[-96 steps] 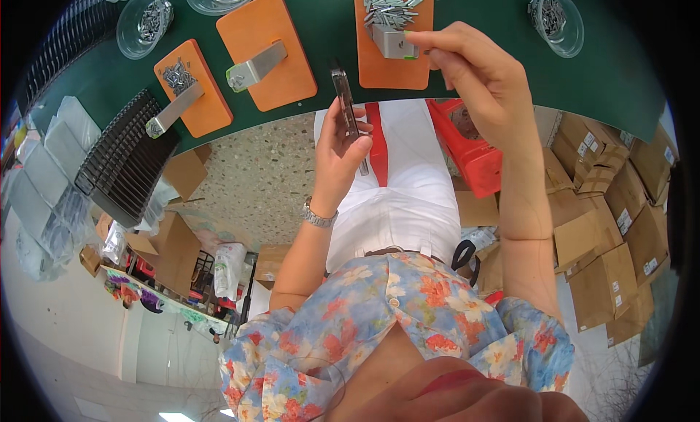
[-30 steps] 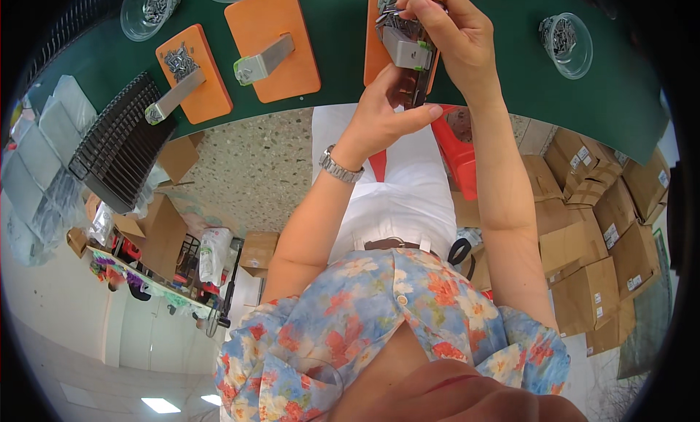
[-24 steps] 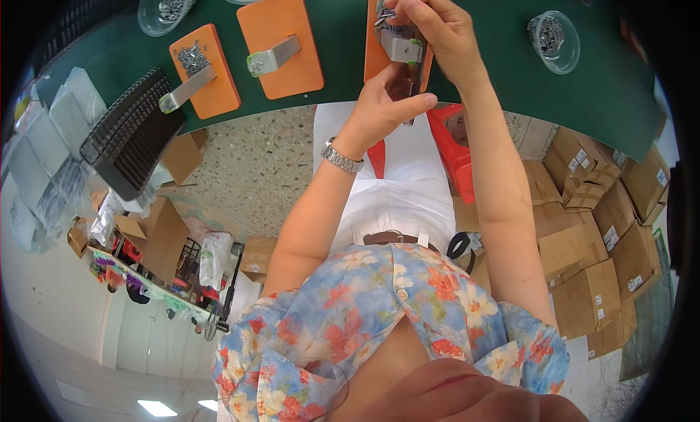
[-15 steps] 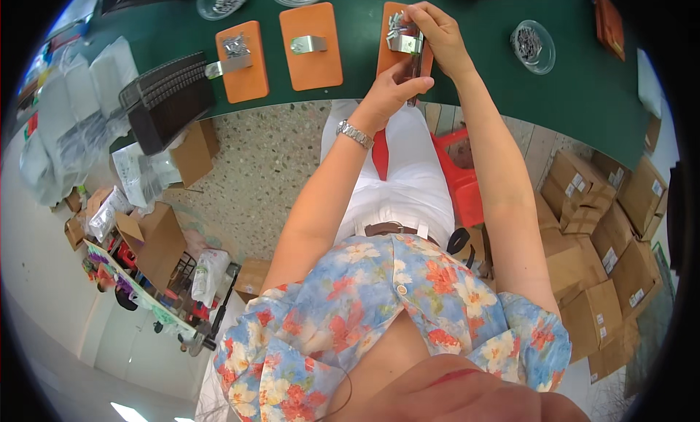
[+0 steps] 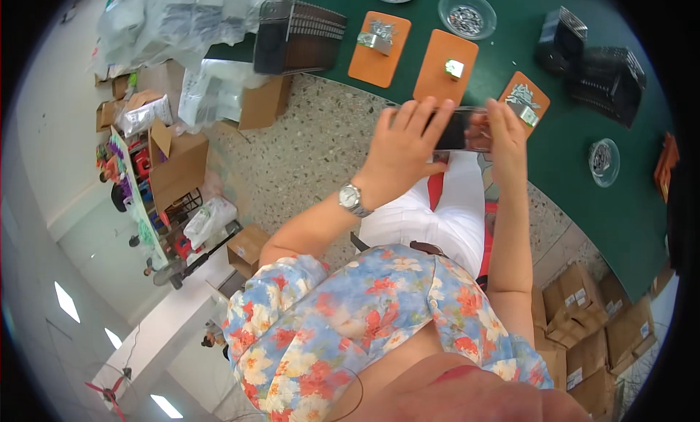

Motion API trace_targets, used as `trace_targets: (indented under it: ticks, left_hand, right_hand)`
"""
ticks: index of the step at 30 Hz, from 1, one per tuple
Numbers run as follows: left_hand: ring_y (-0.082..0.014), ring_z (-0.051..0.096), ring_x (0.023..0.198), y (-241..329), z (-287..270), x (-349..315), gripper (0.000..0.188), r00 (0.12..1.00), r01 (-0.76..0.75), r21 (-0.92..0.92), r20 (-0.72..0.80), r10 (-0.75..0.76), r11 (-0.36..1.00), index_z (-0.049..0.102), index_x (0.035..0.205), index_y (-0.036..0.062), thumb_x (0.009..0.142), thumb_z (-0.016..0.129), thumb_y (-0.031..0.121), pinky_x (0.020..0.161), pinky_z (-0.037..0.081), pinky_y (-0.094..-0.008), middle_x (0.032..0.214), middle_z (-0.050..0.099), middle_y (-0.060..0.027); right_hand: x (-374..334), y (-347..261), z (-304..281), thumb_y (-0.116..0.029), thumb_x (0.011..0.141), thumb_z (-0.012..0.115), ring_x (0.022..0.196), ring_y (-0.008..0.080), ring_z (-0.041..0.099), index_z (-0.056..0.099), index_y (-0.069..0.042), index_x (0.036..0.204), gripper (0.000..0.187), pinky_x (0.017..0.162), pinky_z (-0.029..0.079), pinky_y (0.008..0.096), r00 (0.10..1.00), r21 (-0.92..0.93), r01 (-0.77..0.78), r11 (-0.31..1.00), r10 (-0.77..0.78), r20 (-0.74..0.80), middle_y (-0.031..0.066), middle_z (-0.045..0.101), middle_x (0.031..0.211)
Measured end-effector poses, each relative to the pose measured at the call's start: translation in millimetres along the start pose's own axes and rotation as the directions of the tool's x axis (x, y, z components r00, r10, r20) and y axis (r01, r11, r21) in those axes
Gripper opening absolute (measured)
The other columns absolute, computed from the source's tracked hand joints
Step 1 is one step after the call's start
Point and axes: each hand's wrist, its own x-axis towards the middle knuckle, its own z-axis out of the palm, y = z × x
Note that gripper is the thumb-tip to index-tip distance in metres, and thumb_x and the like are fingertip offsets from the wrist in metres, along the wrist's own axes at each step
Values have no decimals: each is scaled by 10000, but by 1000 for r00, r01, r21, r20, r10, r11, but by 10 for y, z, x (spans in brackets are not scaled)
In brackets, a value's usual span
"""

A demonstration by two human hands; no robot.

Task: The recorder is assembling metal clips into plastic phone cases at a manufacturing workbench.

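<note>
At edge of green table (image 5: 565,170), gripping flat black rectangular panel (image 5: 455,133) in left hand (image 5: 401,146) with parted fingers; bunching right hand (image 5: 503,130) at right end, cannot tell around what; silver metal slivers (image 5: 522,95) left on orange board (image 5: 520,77); cannot judge share done.

Two lanes are offered on the green bench (image 5: 609,229): between left orange board (image 5: 372,72) and middle orange board (image 5: 446,47), and between middle and right orange board (image 5: 537,91). Left flank blocked by slatted black rack (image 5: 299,41); back right by black racks (image 5: 611,83). Right flank narrowed by clear dish (image 5: 607,179). Front of middle board obstructed by left grip (image 5: 405,146), dark flat case (image 5: 456,132), right grip (image 5: 504,134).
</note>
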Motion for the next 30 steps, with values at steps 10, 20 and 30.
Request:
trace_targets:
  ticks: [10,20,30]
  left_hand:
    - [-380,547,1061,-1099,-769,-101,852,836,444,-12,-354,-419,896,365,1345,-26,704,769,364,892,467,-430,1164,536,-216]
    - [-412,555,1101,-2224,-858,60,869,799,594,130,-209,-564,794,455,1301,-105,730,721,494,916,464,-436,1225,571,-284]
    - [-452,396,1289,-2284,-854,-188,1020,794,590,198,-318,-518,783,309,1391,-138,748,732,531,1073,333,-435,1371,399,-364]
  right_hand:
    - [149,47,721,-265,1016,480,934,105,614,599,-23,1123,290,826,482,255,924,125,298,946,-319,212,50,664,1027]
    - [-90,489,210,-251,1007,501,980,111,599,619,-19,1082,271,832,457,253,974,10,109,994,-109,199,50,665,1029]
    - [-399,799,116,-192,986,538,915,80,572,610,1,1030,211,798,446,226,977,-101,31,994,-8,215,27,648,953]
